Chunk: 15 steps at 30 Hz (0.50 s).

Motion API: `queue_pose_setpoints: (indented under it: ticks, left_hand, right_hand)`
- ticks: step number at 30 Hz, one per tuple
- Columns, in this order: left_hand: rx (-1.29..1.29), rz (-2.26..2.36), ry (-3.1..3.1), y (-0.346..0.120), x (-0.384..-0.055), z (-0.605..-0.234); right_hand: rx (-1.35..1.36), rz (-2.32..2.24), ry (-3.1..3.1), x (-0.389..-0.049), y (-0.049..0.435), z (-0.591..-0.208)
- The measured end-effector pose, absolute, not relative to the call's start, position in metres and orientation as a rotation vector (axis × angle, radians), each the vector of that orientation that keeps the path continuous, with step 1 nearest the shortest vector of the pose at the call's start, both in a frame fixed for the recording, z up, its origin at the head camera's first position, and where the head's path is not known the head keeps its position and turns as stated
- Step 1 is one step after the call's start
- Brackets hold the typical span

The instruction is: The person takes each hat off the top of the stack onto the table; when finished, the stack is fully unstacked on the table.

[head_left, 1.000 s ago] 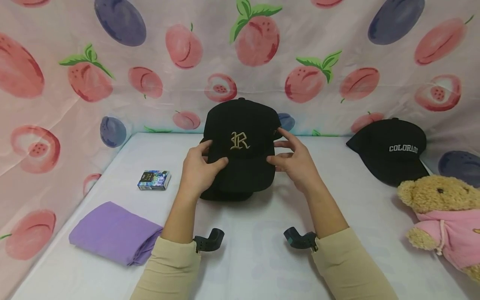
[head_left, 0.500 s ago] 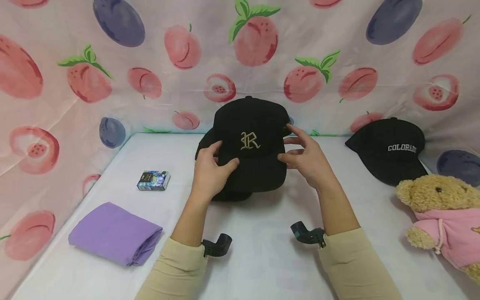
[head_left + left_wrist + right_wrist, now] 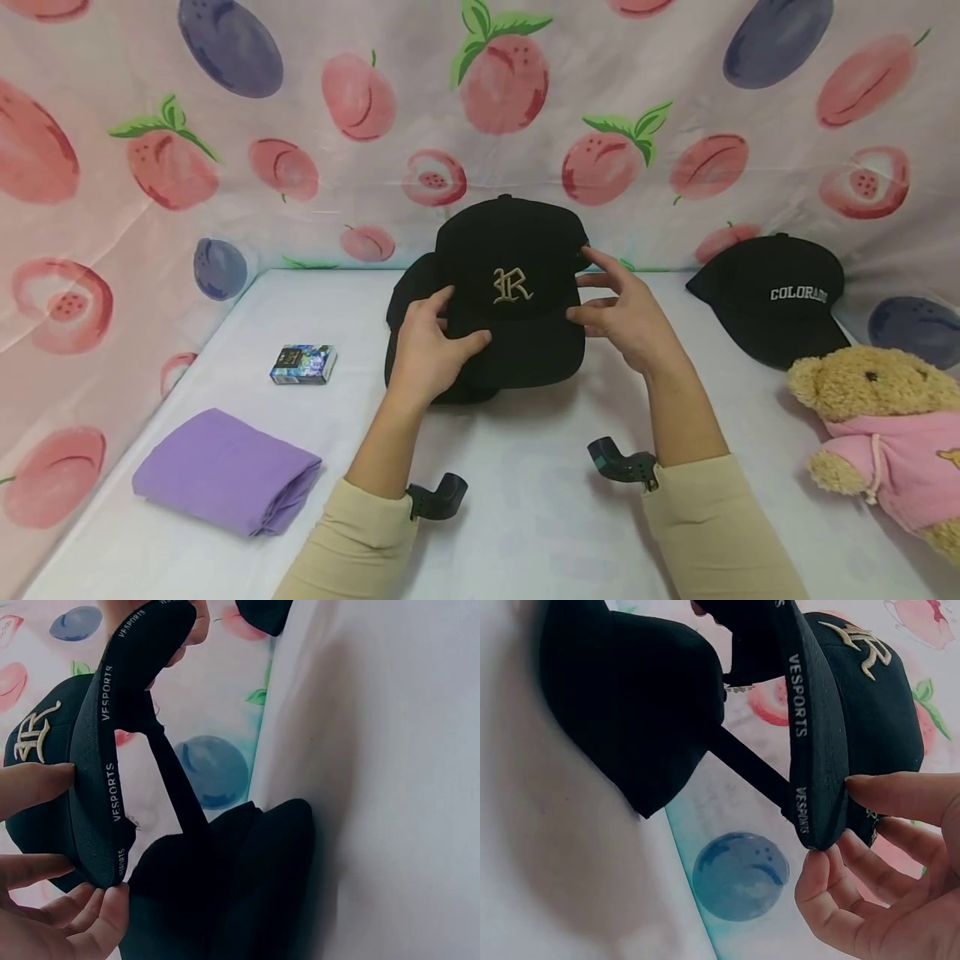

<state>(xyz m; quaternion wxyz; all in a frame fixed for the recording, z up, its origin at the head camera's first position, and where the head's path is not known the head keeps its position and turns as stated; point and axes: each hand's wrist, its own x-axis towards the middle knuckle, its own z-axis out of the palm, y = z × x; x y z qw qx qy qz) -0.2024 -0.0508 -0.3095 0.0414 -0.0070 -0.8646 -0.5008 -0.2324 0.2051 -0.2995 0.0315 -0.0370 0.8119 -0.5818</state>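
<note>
A black baseball cap with a gold letter R on its front is held up between my two hands, brim toward me. My left hand pinches the brim's left side, thumb in front and fingers behind. On the other side my right hand pinches the brim's right edge, with the index finger up along the crown. White VESPORTS lettering runs round the inner band of the held cap in the left wrist view. Behind it a second black cap rests on the table, partly hidden.
Another black cap marked COLORADO lies at the right, near a teddy bear in pink. At the left are a small patterned box and a folded purple cloth. A fruit-print curtain rises behind the white table.
Both hands have carried the cap with the R to the right, uncovering more of the black cap behind it. The grip looks the same.
</note>
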Motion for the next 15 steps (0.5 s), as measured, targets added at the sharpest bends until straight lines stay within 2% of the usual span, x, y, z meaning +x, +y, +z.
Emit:
queue_pose_setpoints:
  ticks: [15]
  left_hand:
    - [-0.096,-1.523,-2.666,-0.035,-0.210,-0.310]
  right_hand:
    - [-0.061,-1.756,2.523,-0.231,0.224,-0.294]
